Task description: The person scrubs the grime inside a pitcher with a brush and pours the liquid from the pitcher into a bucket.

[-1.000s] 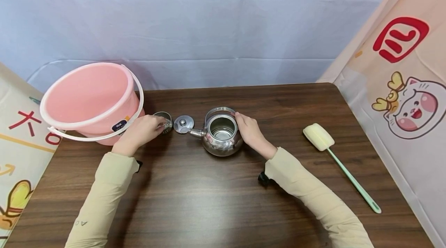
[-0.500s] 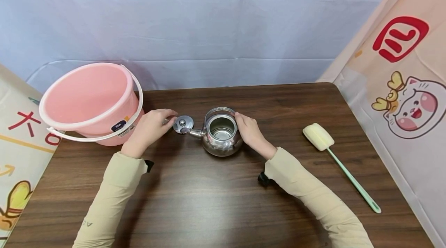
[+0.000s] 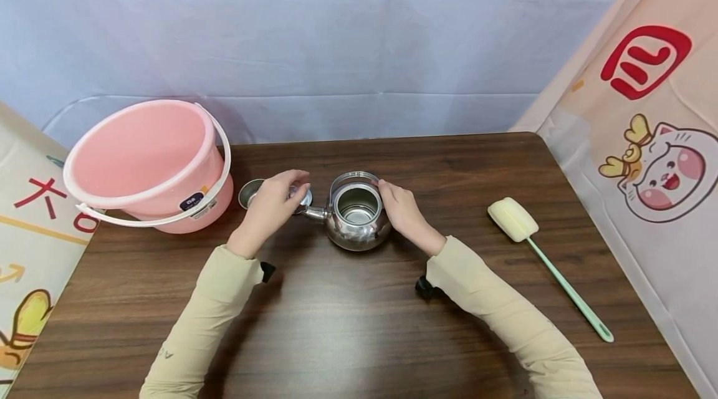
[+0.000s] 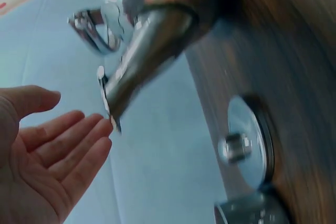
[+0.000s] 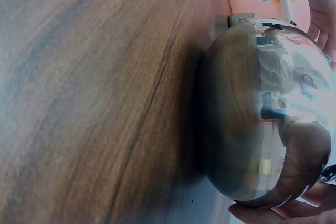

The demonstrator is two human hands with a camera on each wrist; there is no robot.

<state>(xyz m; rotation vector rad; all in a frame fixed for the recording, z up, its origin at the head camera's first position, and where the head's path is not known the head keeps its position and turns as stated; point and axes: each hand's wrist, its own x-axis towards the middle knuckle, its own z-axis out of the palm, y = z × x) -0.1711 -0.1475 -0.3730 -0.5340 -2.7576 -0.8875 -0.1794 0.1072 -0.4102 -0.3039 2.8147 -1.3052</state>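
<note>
A shiny steel teapot (image 3: 359, 234) with its top uncovered stands mid-table, spout pointing left. My right hand (image 3: 405, 215) holds its right side, near the base of the hoop handle (image 3: 354, 176); in the right wrist view some fingers (image 5: 262, 214) lie against the round body. My left hand (image 3: 275, 199) hovers over the round knobbed lid (image 4: 249, 142), fingers extended and holding nothing. In the left wrist view its fingertips appear close to the spout tip (image 4: 118, 103); contact cannot be told. Left of the lid stands the steel strainer cup (image 3: 248, 192), partly hidden by the hand.
A pink bucket (image 3: 219, 199) with a white handle stands at the table's back left. On the right lies a sponge brush (image 3: 513, 219) with a long green handle. A pale cloth hangs behind the wooden table (image 3: 336, 324), with printed cloths at both sides.
My left hand lets go of the strainer cup and moves right until it is over the lid. The cup now stands left of that hand. My right hand and the teapot keep their places.
</note>
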